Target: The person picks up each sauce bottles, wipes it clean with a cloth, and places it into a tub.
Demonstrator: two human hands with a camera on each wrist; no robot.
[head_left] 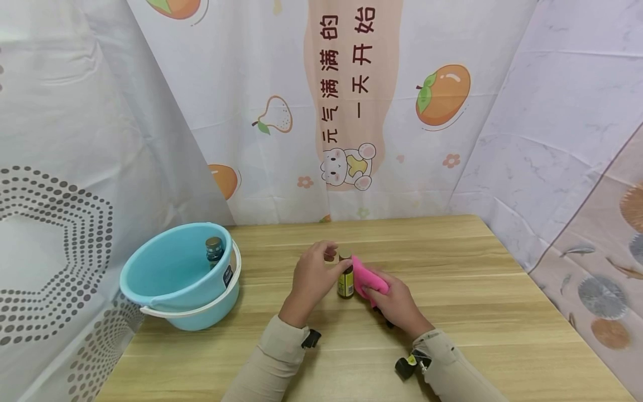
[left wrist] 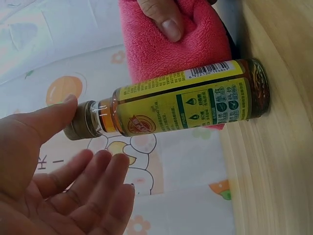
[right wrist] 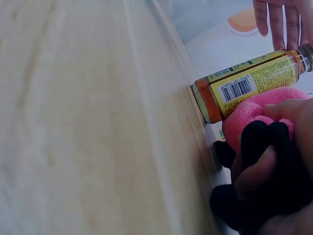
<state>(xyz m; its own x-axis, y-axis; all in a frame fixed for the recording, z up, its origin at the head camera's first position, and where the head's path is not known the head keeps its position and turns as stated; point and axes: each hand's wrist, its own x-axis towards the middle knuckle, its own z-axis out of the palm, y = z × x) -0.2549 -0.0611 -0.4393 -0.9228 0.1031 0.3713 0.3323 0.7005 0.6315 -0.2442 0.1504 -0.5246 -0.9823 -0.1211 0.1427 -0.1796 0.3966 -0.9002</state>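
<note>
A small glass bottle (head_left: 345,285) with a yellow-green label, amber contents and a brown screw cap (left wrist: 80,121) stands upright on the table. My left hand (head_left: 315,269) is at its top; in the left wrist view the thumb lies against the cap while the other fingers are loosely extended below, not wrapped around it. On the bottle's other side, my right hand (head_left: 398,304) grips a folded fluffy pink cloth (head_left: 369,281), which lies against the label. Soft black material (right wrist: 266,171) is bunched among the right fingers in the right wrist view.
At the left of the wooden table (head_left: 437,251) stands a light blue bucket (head_left: 150,251) with a white handle. Inside it is another bottle (head_left: 214,251) with a gold-brown cap. A printed curtain (head_left: 281,167) hangs behind the table's back edge.
</note>
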